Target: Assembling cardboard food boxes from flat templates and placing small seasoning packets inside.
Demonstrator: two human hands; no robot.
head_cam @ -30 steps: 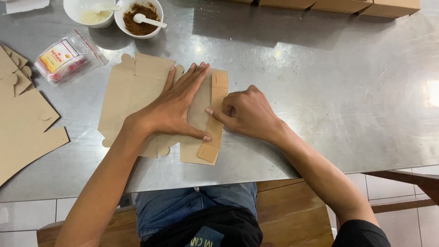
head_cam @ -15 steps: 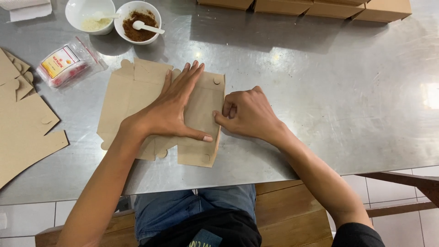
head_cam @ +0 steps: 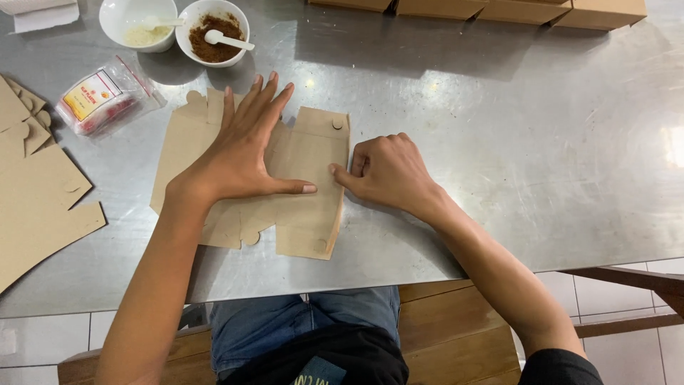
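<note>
A flat brown cardboard box blank lies on the steel table in front of me. My left hand rests palm down on it with fingers spread and the thumb stretched right. My right hand is curled, its fingertip pressing the folded right flap of the blank near the thumb of the other hand. Neither hand lifts the cardboard; both press it flat.
Several more flat cardboard blanks lie at the left edge. A clear plastic packet sits beside them. Two white bowls stand at the back, one with pale powder, one with brown powder and a spoon. Folded brown boxes line the far edge.
The right flap of the blank has been folded over onto the panel. My right hand moved with it and now presses along the fold; my left hand stays spread on the cardboard.
</note>
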